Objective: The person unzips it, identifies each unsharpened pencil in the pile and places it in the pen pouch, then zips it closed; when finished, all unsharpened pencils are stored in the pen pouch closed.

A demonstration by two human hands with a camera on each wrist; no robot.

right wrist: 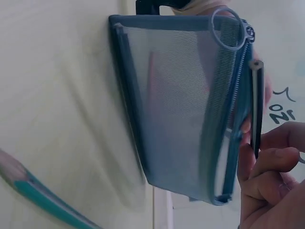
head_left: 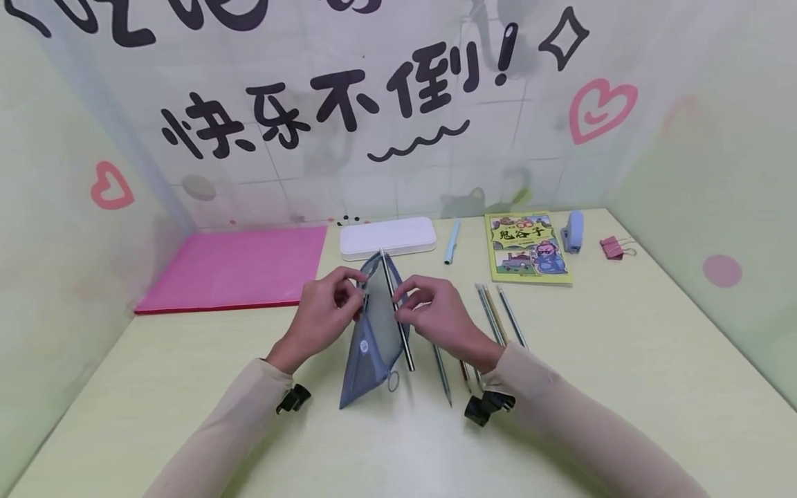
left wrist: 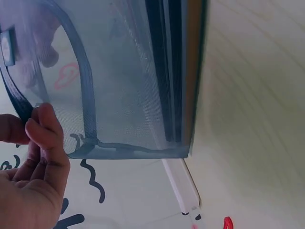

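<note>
Standing on its edge near the middle of the table, the mesh pouch is held open at the top by both hands. The left hand pinches the near lip of the zip opening, as the left wrist view shows with a thumb and finger closed on the blue binding. The right hand pinches the other lip and also grasps a dark pencil that leans along the opening, its upper end above the pouch and its lower end down by the table; from these views I cannot tell whether its tip is inside the mesh or lying against the outside. Several more pencils lie loose just right of the right hand, and a white case, a pink folder, a pen and a booklet sit farther back. The likely trouble is the pencil catching on the zip teeth or sliding down outside the mesh, since the opening is narrow and the pouch is soft. The pouch could also fold or tip over if either pinch slackens, because only its thin lower edge rests on the table. The right sleeve is close enough to the loose pencils to roll them.
</note>
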